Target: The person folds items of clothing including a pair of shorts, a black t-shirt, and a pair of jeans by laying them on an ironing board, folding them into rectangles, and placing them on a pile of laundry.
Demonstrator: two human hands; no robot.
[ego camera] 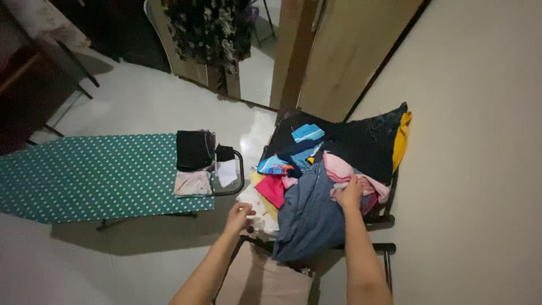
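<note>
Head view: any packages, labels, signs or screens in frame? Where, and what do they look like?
None visible: no package, label, sign or screen.
Only cloth: a laundry pile on a chair, with the right hand on it and the left hand at its white edge; folded clothes on the green dotted ironing board.

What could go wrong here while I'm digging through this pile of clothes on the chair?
The clothes pile is heaped high and spills over the chair's edges, so tugging the pink garment with your right hand might drag neighbours off. The blue denim piece already hangs over the front and could slide to the floor. Your left hand grips a white cloth at the pile's edge; pulling it may loosen the red garment above it.
</note>
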